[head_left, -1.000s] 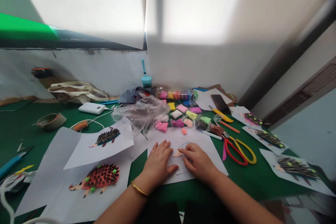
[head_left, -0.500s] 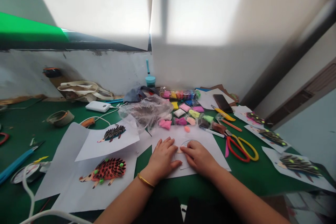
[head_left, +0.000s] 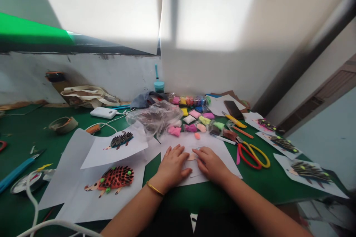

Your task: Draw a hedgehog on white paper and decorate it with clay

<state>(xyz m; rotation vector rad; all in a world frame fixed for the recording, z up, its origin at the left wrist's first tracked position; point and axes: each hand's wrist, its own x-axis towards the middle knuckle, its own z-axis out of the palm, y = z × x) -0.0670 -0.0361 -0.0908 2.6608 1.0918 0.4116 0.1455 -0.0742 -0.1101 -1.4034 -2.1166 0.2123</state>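
A flattened peach piece of modelling clay [head_left: 191,156] lies on a small sheet of paper with a pencil-like outline, on top of a larger white sheet [head_left: 222,149]. My left hand [head_left: 174,164] rests flat on the sheets left of the clay, fingers stretched out and thumb apart. From the right, my right hand [head_left: 211,163] reaches over the drawing, its index fingertip by the clay's upper right edge and thumb side lower down. It covers part of the outline. Just beyond both hands sits a small peach-orange lump of clay [head_left: 197,136].
Several clay packets [head_left: 205,120] and a crumpled plastic bag [head_left: 155,118] lie beyond. To the right are scissors [head_left: 250,152], a yellow cutter [head_left: 235,120], a phone [head_left: 233,109] and hedgehog pictures [head_left: 308,170]. A clay hedgehog [head_left: 114,180] on paper lies left, near a blue-handled tool [head_left: 18,172].
The right index finger has shifted slightly up and off the peach clay, so more of the piece shows. My left hand stays in place. The view has turned slightly.
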